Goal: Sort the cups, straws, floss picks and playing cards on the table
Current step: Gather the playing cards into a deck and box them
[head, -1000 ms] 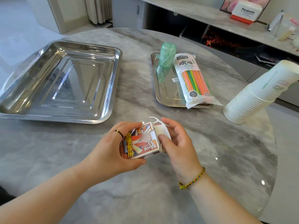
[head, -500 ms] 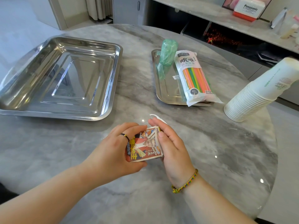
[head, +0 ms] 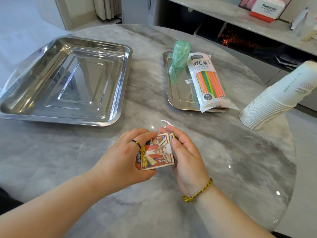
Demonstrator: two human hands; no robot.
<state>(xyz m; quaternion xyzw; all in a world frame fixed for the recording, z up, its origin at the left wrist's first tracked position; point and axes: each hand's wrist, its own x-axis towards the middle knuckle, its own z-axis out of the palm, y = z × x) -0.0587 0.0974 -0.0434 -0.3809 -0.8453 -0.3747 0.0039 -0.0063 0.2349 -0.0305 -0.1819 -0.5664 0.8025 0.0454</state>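
Note:
A colourful playing card box point(head: 157, 152) is held just above the marble table between both hands. My left hand point(head: 123, 157) wraps its left side and my right hand point(head: 186, 155) presses its right end, where the flap sits. A white floss pick point(head: 165, 123) lies on the table just beyond my right fingertips. On the small steel tray point(head: 176, 93) rest a green floss pick container point(head: 180, 54) and a bag of coloured straws point(head: 208, 81). A stack of white paper cups point(head: 272, 98) lies tilted at the right.
A large empty steel tray point(head: 68, 79) sits at the left of the round table point(head: 240, 160). Behind the table runs a shelf with a Panasonic box point(head: 266, 7). The table's edge curves close on the right.
The box's open flap with white cards showing has been pushed shut by my right hand. The box now lies flatter between both hands. The floss pick stays where it was.

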